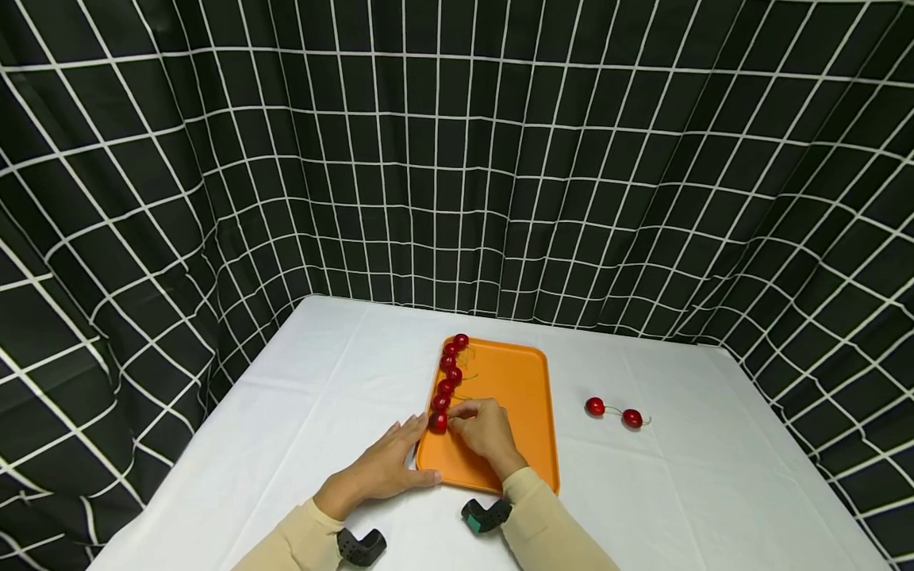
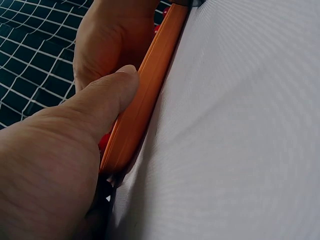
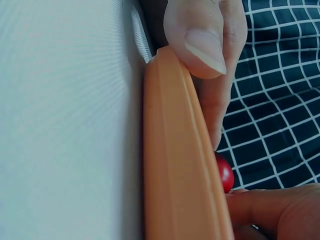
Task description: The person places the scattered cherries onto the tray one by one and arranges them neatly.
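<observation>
Along the left rim of an orange tray (image 1: pixel 517 396) runs a row of several red cherries, their thin stems pointing inward. My left hand (image 1: pixel 385 464) lies at the tray's near left corner, fingers straight along the left side beside the nearest cherry (image 1: pixel 439 423). Its thumb (image 2: pixel 117 87) touches the near rim, as the left wrist view shows. Over the tray, my right hand (image 1: pixel 489 432) has its fingers curled, thumb and index fingertip pinching at the stem side of that nearest cherry. In the right wrist view the cherry (image 3: pixel 225 172) shows between both hands.
Two more cherries, one (image 1: pixel 595 407) and another (image 1: pixel 631 419), lie with stems on the white tablecloth (image 1: pixel 700 476) right of the tray. A black curtain (image 1: pixel 457 159) with white grid lines surrounds the table at the back and sides.
</observation>
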`<action>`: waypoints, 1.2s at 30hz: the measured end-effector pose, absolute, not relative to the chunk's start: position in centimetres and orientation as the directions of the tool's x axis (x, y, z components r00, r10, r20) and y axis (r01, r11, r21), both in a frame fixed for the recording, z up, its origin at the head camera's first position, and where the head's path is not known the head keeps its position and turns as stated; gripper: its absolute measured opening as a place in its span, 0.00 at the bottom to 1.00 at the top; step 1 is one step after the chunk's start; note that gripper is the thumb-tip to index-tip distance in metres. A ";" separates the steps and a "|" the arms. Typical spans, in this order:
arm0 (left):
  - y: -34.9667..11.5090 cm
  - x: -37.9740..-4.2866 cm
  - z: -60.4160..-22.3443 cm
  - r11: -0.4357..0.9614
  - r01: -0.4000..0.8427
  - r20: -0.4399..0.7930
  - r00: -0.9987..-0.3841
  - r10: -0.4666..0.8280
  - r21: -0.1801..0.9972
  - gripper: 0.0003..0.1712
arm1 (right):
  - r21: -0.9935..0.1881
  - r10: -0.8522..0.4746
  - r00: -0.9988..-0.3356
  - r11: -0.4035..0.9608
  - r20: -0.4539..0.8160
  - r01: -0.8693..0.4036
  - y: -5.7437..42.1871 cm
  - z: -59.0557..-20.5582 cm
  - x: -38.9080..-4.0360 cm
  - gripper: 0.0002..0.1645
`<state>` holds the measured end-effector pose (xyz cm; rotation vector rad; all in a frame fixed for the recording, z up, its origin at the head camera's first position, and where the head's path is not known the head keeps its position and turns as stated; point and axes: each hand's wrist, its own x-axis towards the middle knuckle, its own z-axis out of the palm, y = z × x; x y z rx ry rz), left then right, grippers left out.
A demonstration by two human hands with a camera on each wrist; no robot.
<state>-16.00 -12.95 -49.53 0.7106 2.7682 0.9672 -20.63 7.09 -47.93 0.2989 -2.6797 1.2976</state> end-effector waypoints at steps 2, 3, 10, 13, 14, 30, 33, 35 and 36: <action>-12.9 -16.0 -49.5 0.684 0.388 0.035 -0.882 0.469 0.618 0.60 | -0.753 -0.114 -0.968 0.611 0.224 -0.246 7.0 -47.9 -20.6 0.05; -12.9 -16.0 -49.5 0.684 0.386 0.034 -0.883 0.468 0.619 0.60 | -0.753 -0.110 -0.969 0.612 0.222 -0.242 7.0 -47.9 -20.6 0.05; -12.8 -16.0 -49.5 0.693 0.368 0.019 -0.890 0.456 0.620 0.60 | -0.756 -0.089 -0.974 0.617 0.209 -0.219 6.8 -48.0 -20.7 0.05; -12.8 -16.0 -49.5 0.693 0.363 0.017 -0.892 0.451 0.623 0.61 | -0.752 -0.089 -0.973 0.620 0.215 -0.223 6.8 -48.0 -20.7 0.05; -12.8 -16.0 -49.5 0.693 0.361 0.017 -0.893 0.450 0.624 0.61 | -0.750 -0.094 -0.970 0.619 0.222 -0.232 6.8 -48.0 -20.7 0.05; -12.7 -15.8 -49.5 0.694 0.349 0.003 -0.895 0.447 0.629 0.62 | -0.829 -0.097 -0.974 0.511 0.207 -0.227 8.8 -46.4 -20.7 0.07; -12.7 -15.8 -49.4 0.701 0.348 0.003 -0.897 0.442 0.622 0.62 | -0.863 -0.059 -0.979 0.464 0.195 -0.200 9.9 -45.2 -20.9 0.09; -12.7 -15.8 -49.3 0.701 0.348 0.006 -0.897 0.441 0.623 0.62 | -0.880 -0.042 -0.979 0.430 0.202 -0.200 10.9 -44.4 -21.1 0.09; -12.7 -15.8 -49.3 0.699 0.351 0.009 -0.897 0.442 0.623 0.62 | -0.887 -0.035 -0.977 0.414 0.210 -0.205 11.4 -44.0 -21.2 0.09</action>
